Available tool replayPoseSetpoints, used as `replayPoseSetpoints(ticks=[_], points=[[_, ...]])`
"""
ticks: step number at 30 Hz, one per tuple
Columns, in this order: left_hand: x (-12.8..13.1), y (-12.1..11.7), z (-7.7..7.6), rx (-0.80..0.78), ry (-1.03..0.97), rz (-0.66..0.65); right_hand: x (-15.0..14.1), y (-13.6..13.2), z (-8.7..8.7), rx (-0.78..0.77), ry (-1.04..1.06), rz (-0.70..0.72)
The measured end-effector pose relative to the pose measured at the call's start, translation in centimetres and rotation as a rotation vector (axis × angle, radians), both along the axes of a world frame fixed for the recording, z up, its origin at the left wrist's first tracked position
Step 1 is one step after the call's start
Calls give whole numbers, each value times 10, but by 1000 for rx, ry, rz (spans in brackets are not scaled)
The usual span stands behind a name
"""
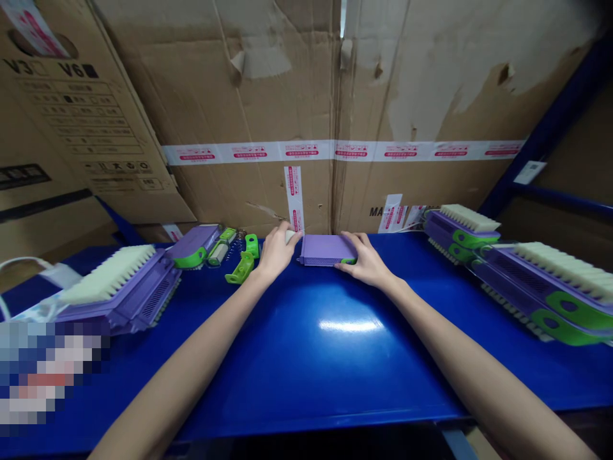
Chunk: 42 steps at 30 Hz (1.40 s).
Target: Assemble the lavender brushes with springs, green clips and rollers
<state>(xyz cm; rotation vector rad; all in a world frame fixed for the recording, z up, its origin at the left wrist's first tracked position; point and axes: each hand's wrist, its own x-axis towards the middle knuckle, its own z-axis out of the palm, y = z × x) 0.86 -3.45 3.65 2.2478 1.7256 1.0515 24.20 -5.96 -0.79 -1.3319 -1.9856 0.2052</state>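
On the blue table, my right hand (366, 260) is closed around the right end of a flat purple plastic case (325, 249). A bit of green shows on the case under my right fingers. My left hand (276, 250) is just left of the case, its fingers curled together with a small whitish piece (290, 236) between thumb and fingers. What that piece is cannot be made out. Beside my left hand lie loose green plastic parts, among them a bracket-shaped green part (241, 269) and a smaller green part (251, 245).
Stacked purple cases with cream ridged blocks stand at left (138, 291) and right (531, 287). Another purple case (195, 246) and several springs (234, 246) lie back left. A white cable (23, 262) runs at far left. Cardboard (249, 96) walls the back.
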Motion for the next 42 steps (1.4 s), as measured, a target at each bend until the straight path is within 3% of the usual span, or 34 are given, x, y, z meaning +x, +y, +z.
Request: replayPoseSetpoints(ticks=[4, 8, 17, 25, 35, 39, 42], points=[[4, 10, -15, -199, -267, -22, 0, 1, -2, 21, -8, 15], [7, 16, -26, -266, -486, -41, 0, 1, -3, 41, -9, 17], [3, 6, -21, -495, -947, -184, 1, -1, -3, 108, -27, 0], [-2, 1, -23, -566, -963, -292, 3, -1, -4, 112, -5, -23], [-6, 4, -27, -600, -926, -338, 1, -1, -3, 111, 56, -17], [-6, 5, -28, -586, -902, -376, 2, -1, -4, 96, 72, -22], [-7, 4, -30, -493, -796, -438, 4, 0, -4, 98, 89, -20]])
